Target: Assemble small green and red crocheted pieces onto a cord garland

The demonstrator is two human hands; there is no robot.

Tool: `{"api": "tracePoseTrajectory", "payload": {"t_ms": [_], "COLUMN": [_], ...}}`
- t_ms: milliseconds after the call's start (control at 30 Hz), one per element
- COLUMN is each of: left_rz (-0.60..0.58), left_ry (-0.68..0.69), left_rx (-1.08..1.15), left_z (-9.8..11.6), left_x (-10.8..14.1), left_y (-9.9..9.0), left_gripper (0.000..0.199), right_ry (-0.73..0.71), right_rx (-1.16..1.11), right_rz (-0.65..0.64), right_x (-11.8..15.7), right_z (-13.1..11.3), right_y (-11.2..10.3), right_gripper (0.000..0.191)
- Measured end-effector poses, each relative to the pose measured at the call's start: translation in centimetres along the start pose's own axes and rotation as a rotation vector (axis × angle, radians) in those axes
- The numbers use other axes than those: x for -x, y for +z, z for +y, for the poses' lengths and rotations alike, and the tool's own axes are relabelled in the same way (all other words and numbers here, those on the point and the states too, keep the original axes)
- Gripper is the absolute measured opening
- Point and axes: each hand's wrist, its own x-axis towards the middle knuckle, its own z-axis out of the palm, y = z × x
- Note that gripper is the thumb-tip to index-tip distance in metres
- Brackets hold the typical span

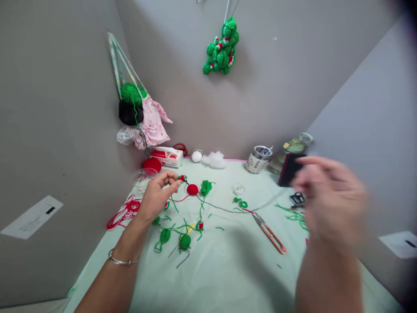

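My left hand point(155, 193) pinches a small green and red crochet piece point(182, 178) above the table's left half. From that piece a long dark yarn strand point(221, 209) sags over the table and rises toward my right hand point(335, 202). That hand is raised at the right and smeared by motion; its fingers look pinched at the strand's end, and any needle is hidden in the blur. A red ball point(192, 189) and a green yarn bundle point(206, 187) lie beside the left fingertips. Orange-handled thread snips point(269, 234) rest between the hands.
Green crochet pieces point(185, 241) and yarn scraps lie in front. Red yarn point(125, 212) is at left. Along the back are a tissue pack point(167, 157), white stuffing point(214, 160), a tin of pens point(257, 161) and a dark flat rectangle point(288, 171). Crochet work point(223, 54) hangs above.
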Motion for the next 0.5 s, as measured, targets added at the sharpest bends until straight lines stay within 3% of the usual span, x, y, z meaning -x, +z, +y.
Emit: {"api": "tracePoseTrajectory", "payload": {"t_ms": [33,67,133,233,367,500], "left_rz": [-0.028,-0.054,-0.101,-0.16,-0.15,-0.104], "left_ry": [-0.008,-0.017,-0.031,-0.01,0.037,0.065], "left_rx": [0.012,0.018,0.022,0.025,-0.028,-0.114], "left_z": [0.4,0.8,1.5,2.3,2.7,2.3], "left_x": [0.4,0.8,1.5,2.4,2.8,2.6], "left_y": [0.6,1.2,2.1,3.0,3.6,3.6], "left_gripper": [0.02,0.019,0.018,0.016,0.013,0.011], "right_ry": [0.056,0.066,-0.012,-0.138,-0.197,-0.069], "right_rx": [-0.019,-0.011,0.016,0.163,0.244,0.113], "right_rz": [-0.027,-0.166,-0.357,-0.397,-0.383,-0.511], "right_x": [0.4,1.1,2.8,5.3,6.2,4.8], "right_z": [-0.6,-1.4,-2.7,-3.5,-3.0,-3.9], "right_y": [2.1,4.1,7.2,10.1,10.9,9.0], "right_gripper": [0.02,0.014,0.01,0.009,0.016,0.021]}}
